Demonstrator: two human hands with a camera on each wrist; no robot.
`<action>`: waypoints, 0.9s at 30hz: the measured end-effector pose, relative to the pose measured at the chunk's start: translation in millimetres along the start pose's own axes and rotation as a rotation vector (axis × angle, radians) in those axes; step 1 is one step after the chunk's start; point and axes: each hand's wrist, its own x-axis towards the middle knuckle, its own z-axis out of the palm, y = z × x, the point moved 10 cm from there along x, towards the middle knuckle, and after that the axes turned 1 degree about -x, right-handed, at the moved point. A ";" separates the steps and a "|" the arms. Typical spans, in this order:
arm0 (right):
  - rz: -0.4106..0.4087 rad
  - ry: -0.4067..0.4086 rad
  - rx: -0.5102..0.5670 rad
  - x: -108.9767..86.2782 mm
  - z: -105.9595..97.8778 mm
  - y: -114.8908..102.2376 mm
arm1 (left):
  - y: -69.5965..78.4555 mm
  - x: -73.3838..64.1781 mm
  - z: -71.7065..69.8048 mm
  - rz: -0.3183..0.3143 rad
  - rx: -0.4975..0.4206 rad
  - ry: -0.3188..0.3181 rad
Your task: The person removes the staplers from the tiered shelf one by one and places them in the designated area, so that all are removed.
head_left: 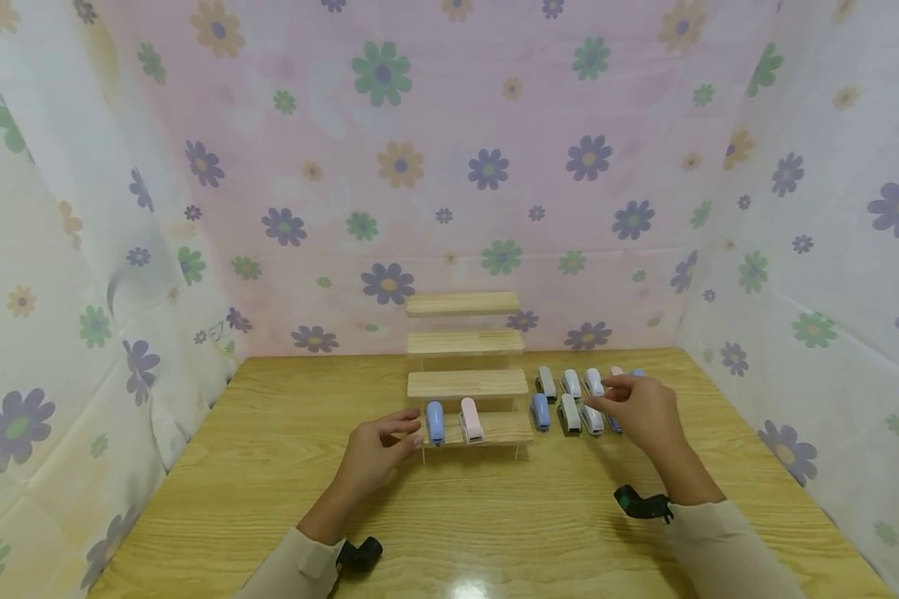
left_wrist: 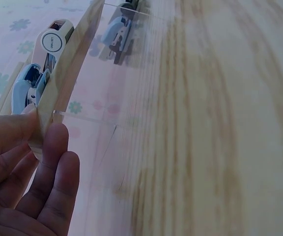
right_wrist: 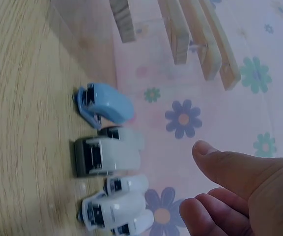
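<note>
A four-tier wooden stand has a blue stapler and a pink stapler on its lowest board. My left hand holds the left end of that board between thumb and fingers, right beside the blue stapler; the board end shows there in the left wrist view. Over the staplers right of the stand hovers my right hand, thumb and fingers apart with nothing between them. Below it stand a white stapler, a grey stapler and another blue stapler.
Several staplers stand in two rows on the wooden table, among them a grey one at the back; my right hand partly hides the rightmost ones. Flowered cloth hangs behind the table and along both sides.
</note>
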 end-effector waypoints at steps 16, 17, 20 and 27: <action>-0.078 0.006 0.083 -7.8 16.5 -52.5 | -1.9 -1.1 1.0 -0.004 -0.021 -0.048; -0.075 0.001 0.093 -8.4 18.1 -55.4 | -2.6 -0.9 0.9 -0.004 -0.020 -0.050; -0.079 -0.018 0.125 -9.9 25.1 -64.7 | -3.6 -1.3 -1.0 -0.009 -0.020 -0.044; -0.112 -0.036 0.145 -13.7 37.3 -81.6 | -2.5 0.1 -0.1 0.001 -0.038 -0.042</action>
